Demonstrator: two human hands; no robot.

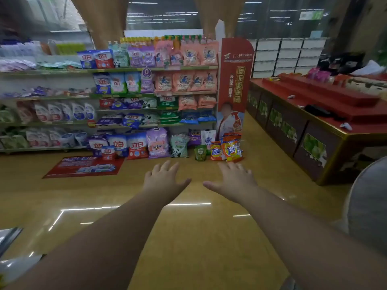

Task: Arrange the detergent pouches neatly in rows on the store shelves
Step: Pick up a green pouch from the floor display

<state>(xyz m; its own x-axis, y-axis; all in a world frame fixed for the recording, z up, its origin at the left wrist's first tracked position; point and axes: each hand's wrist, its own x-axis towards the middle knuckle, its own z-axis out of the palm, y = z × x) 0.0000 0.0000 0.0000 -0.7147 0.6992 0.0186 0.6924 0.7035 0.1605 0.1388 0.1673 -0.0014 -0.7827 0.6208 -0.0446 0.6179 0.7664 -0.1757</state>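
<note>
Two bare hands stretched forward at mid-frame, the left hand (165, 181) and right hand (232, 182) both flat with fingers spread, holding nothing, well apart from the goods. Detergent pouches (138, 144) stood in rows on the store shelves (134, 70) across the upper left and centre, more lined along the yellow floor (188, 237) beside a red display stand (233, 84).

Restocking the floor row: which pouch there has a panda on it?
The pale green pouch, between the lilac pouch and the small dark green pouch.
</note>
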